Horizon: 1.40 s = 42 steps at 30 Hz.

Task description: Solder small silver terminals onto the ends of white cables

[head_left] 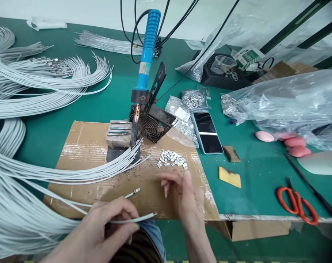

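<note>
My left hand (pixel 111 223) is closed on a white cable (pixel 144 218), whose bare end with exposed strands points right. Just beyond its fingers lies another cable end fitted with a small metal terminal (pixel 136 191). My right hand (pixel 186 197) hovers over the cardboard (pixel 86 137) with fingers apart and nothing visible in them. A scattered heap of small metal terminals (pixel 171 159) is right above its fingertips. A blue-handled soldering iron (pixel 149 47) stands tip down beside a block (pixel 118 133), and a bundle of white cables (pixel 100 171) ends near the tip.
White cable bundles (pixel 45 78) cover the left side. A small fan (pixel 155 128) sits behind the iron. On the right are a phone (pixel 208 132), a yellow sponge (pixel 229 177), orange-handled scissors (pixel 297 204) and plastic bags (pixel 289 98). Black cords (pixel 179 20) hang from above.
</note>
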Available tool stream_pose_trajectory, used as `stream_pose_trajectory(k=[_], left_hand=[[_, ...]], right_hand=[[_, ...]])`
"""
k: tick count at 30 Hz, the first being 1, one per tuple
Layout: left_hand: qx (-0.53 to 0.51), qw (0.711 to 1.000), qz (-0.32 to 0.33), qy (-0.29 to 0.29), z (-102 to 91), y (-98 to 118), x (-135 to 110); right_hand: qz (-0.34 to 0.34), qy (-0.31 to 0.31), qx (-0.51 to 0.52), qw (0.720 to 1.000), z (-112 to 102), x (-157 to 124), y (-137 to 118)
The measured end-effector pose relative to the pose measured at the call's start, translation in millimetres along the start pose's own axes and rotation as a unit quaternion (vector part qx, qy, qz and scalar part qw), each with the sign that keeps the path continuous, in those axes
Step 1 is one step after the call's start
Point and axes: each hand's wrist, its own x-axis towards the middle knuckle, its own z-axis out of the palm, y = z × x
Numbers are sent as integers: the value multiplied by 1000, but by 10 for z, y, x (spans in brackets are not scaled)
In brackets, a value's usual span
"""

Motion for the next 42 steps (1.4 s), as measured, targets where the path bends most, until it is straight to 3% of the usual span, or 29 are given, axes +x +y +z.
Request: stream_pose_trajectory(k=[1, 5, 9, 14, 17, 22, 28, 36, 42], left_hand=[[-5, 998, -27, -59, 42, 18, 75], [-110, 990, -80, -30, 68, -94, 237], [-175, 979, -101, -39, 40, -195, 181], [-187, 973, -135, -7, 62, -82, 105], [-199, 970, -140, -20, 92, -46, 106], [-163, 981, -104, -24, 180, -140, 127], [-139, 988, -74, -3, 200, -165, 121], [-179, 981, -71, 11, 159, -164, 118], [-175, 982, -73, 13, 168, -157, 121]], right_hand=[[4, -7, 14, 1000, 19, -49, -27], [-7, -82, 67, 994, 112, -179, -114], [18, -139, 134, 981, 241, -186, -205], [59, -135, 164, 975, 323, -155, -289], [54, -144, 150, 977, 296, -157, -297], [53, -159, 138, 976, 229, -164, -284], [74, -95, 196, 973, 155, -176, -160], [49, -156, 172, 971, 231, -235, -200], [54, -141, 177, 973, 263, -258, -238]])
